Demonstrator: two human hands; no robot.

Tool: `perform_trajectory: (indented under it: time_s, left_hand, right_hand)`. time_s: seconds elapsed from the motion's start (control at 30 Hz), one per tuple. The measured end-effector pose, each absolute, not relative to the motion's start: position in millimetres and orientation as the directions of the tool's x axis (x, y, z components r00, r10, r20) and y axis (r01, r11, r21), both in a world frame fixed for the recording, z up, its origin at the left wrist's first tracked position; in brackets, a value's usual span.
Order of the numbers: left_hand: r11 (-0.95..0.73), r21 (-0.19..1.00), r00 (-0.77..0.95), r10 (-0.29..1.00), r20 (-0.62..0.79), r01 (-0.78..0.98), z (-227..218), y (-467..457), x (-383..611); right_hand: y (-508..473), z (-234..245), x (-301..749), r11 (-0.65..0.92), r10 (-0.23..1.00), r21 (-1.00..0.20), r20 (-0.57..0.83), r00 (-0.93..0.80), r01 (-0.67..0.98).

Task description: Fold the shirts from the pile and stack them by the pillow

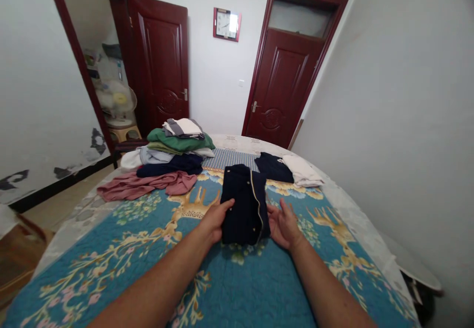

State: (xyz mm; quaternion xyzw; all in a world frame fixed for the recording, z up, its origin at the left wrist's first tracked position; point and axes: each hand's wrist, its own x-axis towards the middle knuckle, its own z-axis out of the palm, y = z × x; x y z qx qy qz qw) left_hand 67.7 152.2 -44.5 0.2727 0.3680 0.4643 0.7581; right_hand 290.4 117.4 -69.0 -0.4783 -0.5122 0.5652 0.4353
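A dark navy garment [244, 204] with a thin pale trim lies folded into a narrow strip on the blue patterned bedspread [237, 278]. My left hand [215, 219] rests against the garment's left edge, thumb lying on the fabric and fingers tucked at its side. My right hand [283, 224] sits at the right edge, fingers spread and open, touching the cloth.
A stack of folded clothes [177, 145] stands at the far left of the bed, with a pink garment [148, 184] spread before it. A folded dark piece [273, 167] and a white piece [301, 171] lie far right. Two dark red doors [283, 86] are behind.
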Motion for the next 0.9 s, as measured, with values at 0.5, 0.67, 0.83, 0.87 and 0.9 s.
perform_trajectory:
  time_s: [0.5, 0.67, 0.83, 0.87, 0.9]
  left_hand:
    - [0.393, 0.677, 0.266, 0.919, -0.290, -0.623, -64.6, 169.3, 58.7]
    - [0.462, 0.556, 0.311, 0.884, -0.348, -0.691, -62.7, 175.7, 54.3]
    - [0.457, 0.567, 0.350, 0.889, -0.294, -0.685, -59.2, 173.1, 55.3]
    - [0.440, 0.585, 0.351, 0.898, -0.267, -0.681, -59.5, 172.1, 56.3]
    - [0.415, 0.605, 0.345, 0.908, -0.235, -0.679, -60.2, 171.3, 57.2]
  right_hand:
    - [124.8, -79.0, 255.4, -0.046, 0.999, -0.894, -0.047, -0.009, -0.446]
    - [108.9, -79.5, 243.6, -0.037, 0.996, -0.782, 0.022, -0.086, -0.622]
    - [103.1, -80.8, 219.2, 0.041, 0.994, -0.845, 0.086, -0.061, -0.533]
    - [104.1, -80.0, 216.1, 0.075, 0.995, -0.850, 0.098, -0.017, -0.522]
    - [105.0, -78.8, 214.2, 0.110, 0.993, -0.861, 0.118, 0.014, -0.496]
